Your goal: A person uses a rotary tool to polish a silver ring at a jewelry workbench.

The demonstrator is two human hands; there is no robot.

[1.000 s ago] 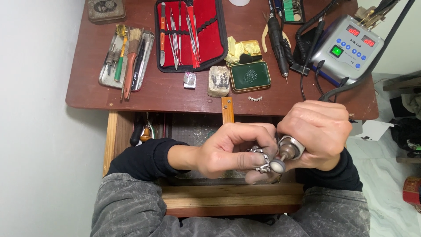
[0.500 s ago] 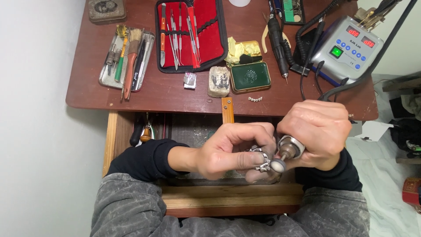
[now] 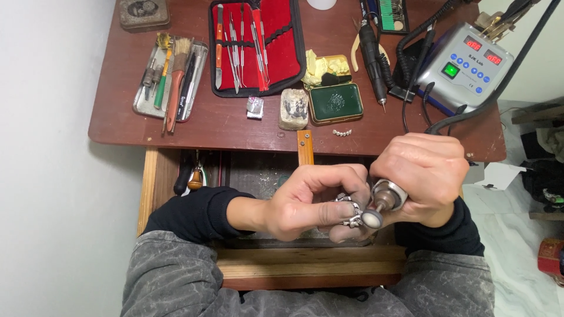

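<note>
- Dark wooden table (image 3: 176,126) beside a pale wall, seen from above, with an open well beneath its front edge where both hands work
- Small silvery metal piece (image 3: 351,212), ornate and ring-like, sits at the centre of the work, just below the table edge and over the well
- Left hand (image 3: 311,202) is closed around the metal piece, pinching it between thumb and fingertips
- Right hand (image 3: 426,176) is wrapped shut around a rotary handpiece (image 3: 388,196); its rounded pale polishing tip (image 3: 371,219) touches the metal piece
- Step in hand, as judged: buffing or polishing the piece; the next move likely calls for turning the piece in the fingers to present a fresh face, with light, steady pressure
- Black cable (image 3: 505,76) runs from the right hand up to a grey control box (image 3: 467,67) with a lit green button
- Green tin (image 3: 336,103) lies open, holding small pale bits too fine to identify; a second, gold-edged tin behind it holds yellowish lumps (image 3: 320,64)
- Red-lined tool case (image 3: 257,44) is open, with slim metal instruments held in its loops
- Shallow metal tray (image 3: 170,82) at the left holds brushes and pen-like tools
- Spare handpiece (image 3: 373,53) lies near the control box
</note>
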